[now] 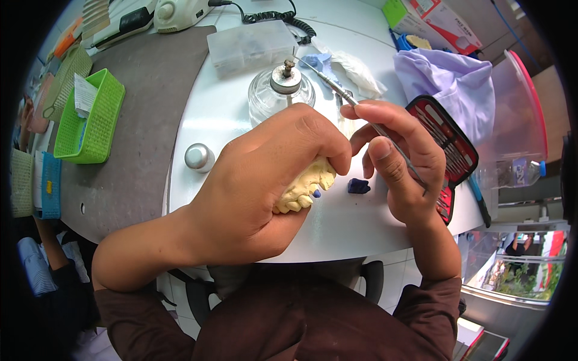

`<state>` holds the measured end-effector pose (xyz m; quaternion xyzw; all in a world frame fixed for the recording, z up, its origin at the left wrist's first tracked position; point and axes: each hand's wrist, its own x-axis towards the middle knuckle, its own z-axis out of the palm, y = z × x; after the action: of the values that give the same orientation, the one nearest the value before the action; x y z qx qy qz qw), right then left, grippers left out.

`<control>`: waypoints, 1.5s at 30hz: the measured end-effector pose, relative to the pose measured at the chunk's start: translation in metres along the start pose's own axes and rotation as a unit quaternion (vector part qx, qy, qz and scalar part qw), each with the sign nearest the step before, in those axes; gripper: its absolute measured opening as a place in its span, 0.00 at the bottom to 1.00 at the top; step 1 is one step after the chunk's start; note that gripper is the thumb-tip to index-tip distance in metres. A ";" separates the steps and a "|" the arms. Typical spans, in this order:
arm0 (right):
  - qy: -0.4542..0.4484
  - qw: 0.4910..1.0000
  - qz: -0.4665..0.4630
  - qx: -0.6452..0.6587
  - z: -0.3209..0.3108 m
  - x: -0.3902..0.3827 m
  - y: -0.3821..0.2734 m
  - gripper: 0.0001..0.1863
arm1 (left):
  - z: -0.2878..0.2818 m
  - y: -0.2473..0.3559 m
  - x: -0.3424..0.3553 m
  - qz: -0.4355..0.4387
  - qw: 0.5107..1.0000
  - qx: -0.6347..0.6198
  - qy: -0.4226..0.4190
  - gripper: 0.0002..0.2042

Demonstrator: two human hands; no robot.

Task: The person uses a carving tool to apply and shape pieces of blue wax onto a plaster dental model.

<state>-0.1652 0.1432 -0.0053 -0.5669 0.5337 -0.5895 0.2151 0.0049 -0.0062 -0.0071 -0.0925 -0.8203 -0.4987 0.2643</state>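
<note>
r hand [400, 156] w/ tool [330, 82], nr case [472, 154] of instrs [441, 127].

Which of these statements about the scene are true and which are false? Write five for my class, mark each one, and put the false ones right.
1. The left grip holds a pale yellow dental model. True.
2. The right grip holds a toothbrush. False: it holds a thin metal tool.
3. A dark blue lump lies on the white table. True.
4. The green basket stands to the right of the glass burner. False: it stands to the left of it.
5. The tool case is zipped shut. False: it lies open, with slender tools showing.
</note>
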 end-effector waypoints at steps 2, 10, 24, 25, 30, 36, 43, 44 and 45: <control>0.000 1.000 -0.001 -0.001 -0.001 -0.001 0.002 0.16 | -0.001 0.000 0.002 0.014 1.000 0.015 -0.001 0.24; -0.002 1.000 -0.003 0.003 -0.001 0.001 0.003 0.16 | 0.002 0.006 0.001 0.012 1.000 -0.003 -0.020 0.21; 0.034 0.999 0.013 -0.028 0.000 -0.001 0.001 0.14 | 0.000 0.011 0.000 -0.119 0.979 -0.063 -0.156 0.21; 0.033 0.999 0.018 -0.038 0.000 -0.001 0.000 0.14 | -0.002 0.012 0.000 -0.137 0.973 -0.070 -0.174 0.22; 0.047 0.998 0.009 -0.044 -0.003 -0.005 0.001 0.13 | 0.003 0.006 0.000 -0.116 0.977 0.003 -0.178 0.22; 0.065 0.967 -0.153 -0.192 -0.023 -0.041 -0.025 0.11 | 0.003 0.002 0.004 -0.248 0.962 0.033 -0.108 0.21; 0.131 0.925 -0.097 -0.343 0.009 -0.117 -0.009 0.14 | 0.008 -0.001 0.000 -0.202 0.966 0.115 -0.117 0.21; 0.143 0.926 -0.090 -0.338 0.010 -0.121 -0.009 0.14 | 0.009 -0.001 -0.002 -0.209 0.965 0.104 -0.117 0.20; 0.159 0.925 -0.085 -0.334 0.013 -0.123 -0.008 0.15 | 0.009 0.001 -0.002 -0.214 0.965 0.095 -0.119 0.20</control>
<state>-0.1184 0.2470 -0.0551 -0.5479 0.6771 -0.4751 -0.1251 0.0041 0.0018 -0.0107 0.0517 -0.8903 -0.4485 0.0594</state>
